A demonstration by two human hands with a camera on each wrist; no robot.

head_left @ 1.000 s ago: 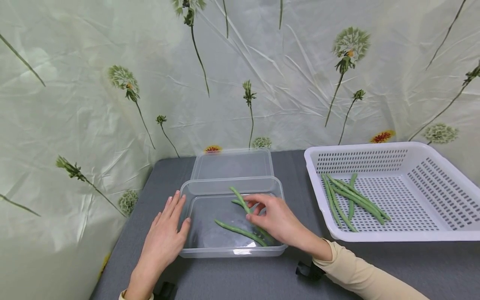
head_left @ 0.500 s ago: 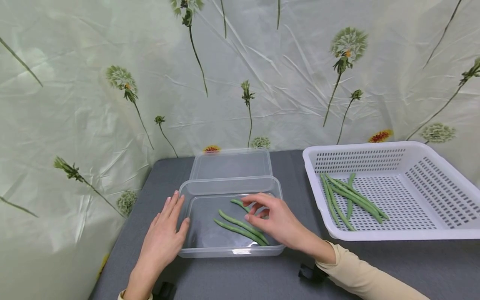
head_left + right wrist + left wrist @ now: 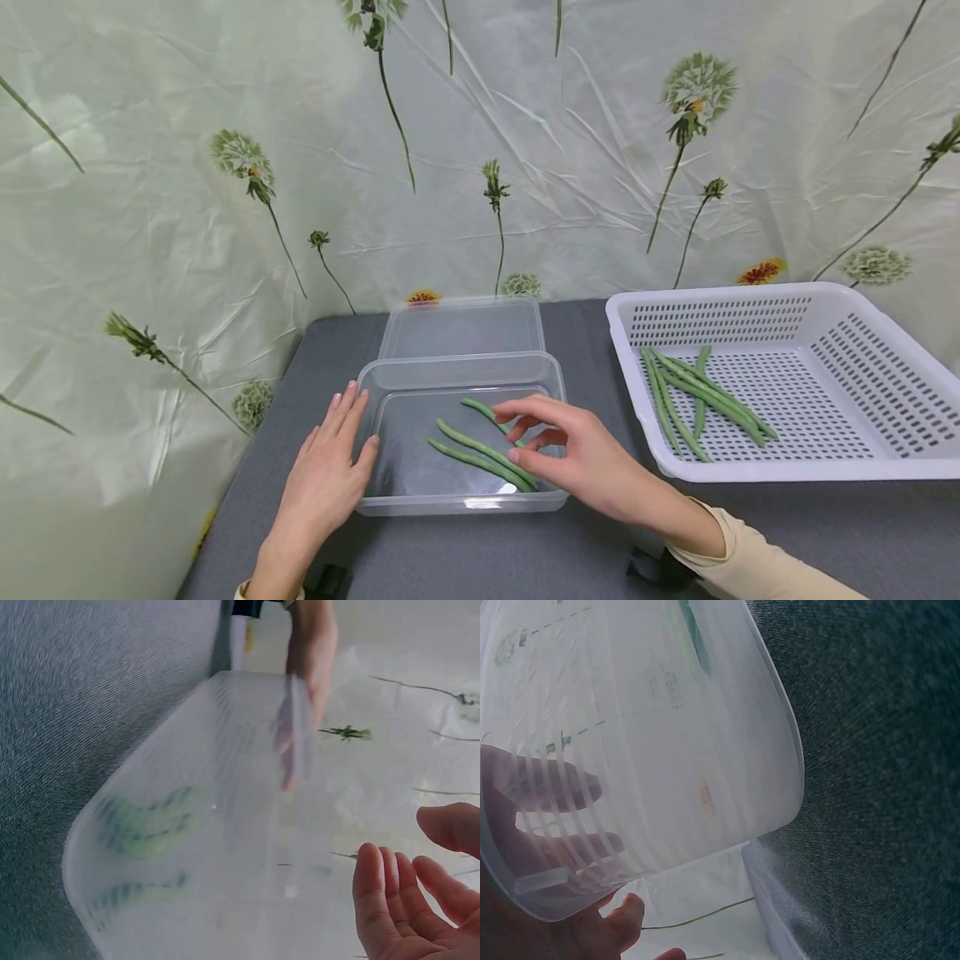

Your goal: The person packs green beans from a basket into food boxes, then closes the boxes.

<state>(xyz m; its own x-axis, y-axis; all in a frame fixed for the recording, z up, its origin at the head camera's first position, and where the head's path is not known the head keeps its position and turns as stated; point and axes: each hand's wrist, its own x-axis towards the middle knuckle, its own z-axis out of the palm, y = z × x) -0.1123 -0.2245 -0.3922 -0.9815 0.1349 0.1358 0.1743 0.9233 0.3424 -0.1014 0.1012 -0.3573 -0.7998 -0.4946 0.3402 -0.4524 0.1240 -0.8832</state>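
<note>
A clear plastic container [image 3: 420, 505] stands on the table with three green beans [image 3: 483, 450] lying on its floor. My left hand [image 3: 324, 479] rests against its left rim with fingers straight. Over the container's right side hovers my right hand [image 3: 581, 458], fingers loosely bent and the thumb apart from them. The right wrist view confirms nothing between the fingers of that hand [image 3: 420, 900]; the beans [image 3: 150, 825] show blurred through the container wall. In the left wrist view, some fingers of my left hand [image 3: 544, 784] appear through the clear plastic.
Behind the container lies a clear flat lid [image 3: 465, 325]. To the right, a white perforated basket [image 3: 750, 473] holds several green beans [image 3: 712, 396]. A grey cloth [image 3: 450, 558] covers the table, and a flower-printed sheet [image 3: 585, 150] hangs behind.
The bean my right hand was pinching has been let go and now lies beside another in the container. My right hand has since drawn back to the right. My left hand has stayed put.
</note>
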